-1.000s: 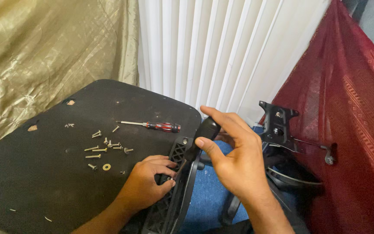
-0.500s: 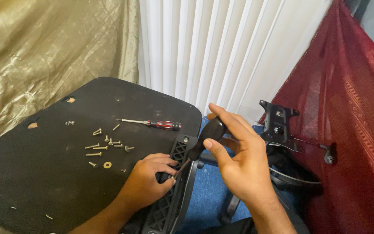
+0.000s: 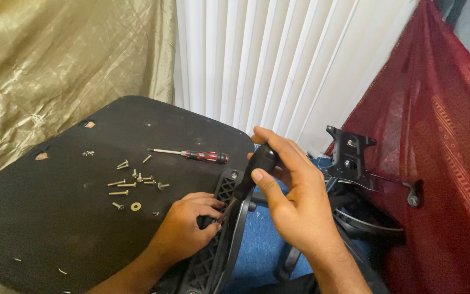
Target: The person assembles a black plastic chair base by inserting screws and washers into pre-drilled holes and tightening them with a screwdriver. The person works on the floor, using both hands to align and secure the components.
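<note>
My right hand (image 3: 292,190) grips the black handle of a screwdriver (image 3: 254,171) that slants down to the left. Its tip meets a black plastic lattice armrest bracket (image 3: 221,239) at the edge of the upturned black seat base (image 3: 55,218). My left hand (image 3: 183,228) rests on that bracket, with its fingers pinched around the screwdriver tip. A second screwdriver with a red and black handle (image 3: 205,156) lies on the seat base beyond my left hand. Several loose screws (image 3: 131,182) and a washer (image 3: 135,206) lie to the left of it.
A black metal chair mechanism plate with a lever (image 3: 354,160) stands at the right, over the chair legs (image 3: 349,218). Dark red cloth (image 3: 441,163) hangs at the right, gold fabric (image 3: 55,71) at the left, white vertical blinds (image 3: 278,60) behind. Blue floor (image 3: 262,245) shows below.
My right hand has shifted its grip on the screwdriver handle, turning slightly. My left hand stays on the bracket by the tip.
</note>
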